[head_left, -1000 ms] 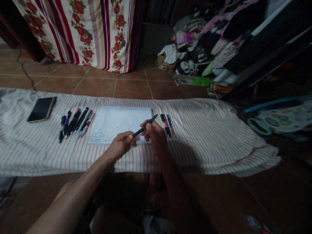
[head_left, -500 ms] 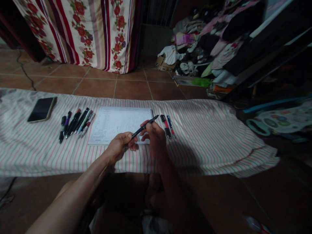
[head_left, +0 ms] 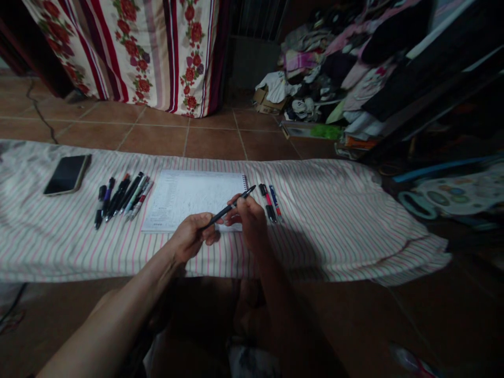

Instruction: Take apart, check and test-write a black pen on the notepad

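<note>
A dark pen [head_left: 224, 211] is held slantwise above the near right part of a spiral notepad [head_left: 185, 194]. My left hand [head_left: 194, 231] pinches its lower left end between thumb and fingers. Closed round the upper right part is my right hand [head_left: 251, 214], with the pen's tip poking out past the fingers. To the right of the notepad lie a red and black pen [head_left: 268, 202] and a blue and red pen [head_left: 276, 203]. A row of several pens [head_left: 124, 197] rests to the left of the notepad.
A phone [head_left: 67, 175] lies at the left on the striped cloth [head_left: 338, 220]. Beyond it hangs a flowered curtain [head_left: 157, 58] over the tiled floor [head_left: 157, 137]. Clothes and other items are heaped [head_left: 334, 73] at the back right.
My left hand has shifted slightly left and down along the pen, so its grip sits nearer the pen's end. My right hand has barely moved.
</note>
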A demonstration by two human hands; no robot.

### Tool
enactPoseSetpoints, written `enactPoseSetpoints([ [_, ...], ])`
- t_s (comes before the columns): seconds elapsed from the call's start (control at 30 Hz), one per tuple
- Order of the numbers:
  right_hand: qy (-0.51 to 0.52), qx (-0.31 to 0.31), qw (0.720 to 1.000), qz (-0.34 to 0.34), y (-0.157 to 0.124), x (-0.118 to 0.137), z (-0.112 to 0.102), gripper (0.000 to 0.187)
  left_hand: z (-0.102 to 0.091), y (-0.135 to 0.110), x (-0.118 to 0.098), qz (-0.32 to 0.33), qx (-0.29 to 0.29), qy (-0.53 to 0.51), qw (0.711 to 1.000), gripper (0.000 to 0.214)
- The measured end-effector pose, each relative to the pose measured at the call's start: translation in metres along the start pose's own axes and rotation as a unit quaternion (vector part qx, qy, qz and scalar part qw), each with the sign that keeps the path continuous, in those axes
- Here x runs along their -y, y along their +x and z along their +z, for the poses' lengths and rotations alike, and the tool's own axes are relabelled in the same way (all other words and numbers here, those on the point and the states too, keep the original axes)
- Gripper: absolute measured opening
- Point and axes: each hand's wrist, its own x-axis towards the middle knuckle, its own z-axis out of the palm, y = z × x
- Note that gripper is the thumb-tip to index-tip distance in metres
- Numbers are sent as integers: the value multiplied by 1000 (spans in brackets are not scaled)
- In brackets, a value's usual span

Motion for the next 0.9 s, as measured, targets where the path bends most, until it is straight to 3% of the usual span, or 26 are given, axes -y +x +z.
enactPoseSetpoints([
  [0.27, -4, 20, 1000, 10, -7, 11, 5, 32, 1, -1, 1, -6, 29, -32, 999, 26],
  [0.43, -12, 2, 1000, 5, -9, 10, 9, 31, 5, -4, 1, -11, 6, -22, 1000, 31],
  [0.9, 21, -40, 999, 8, -13, 13, 11, 26, 5, -4, 3, 80, -22, 102, 991, 34],
])
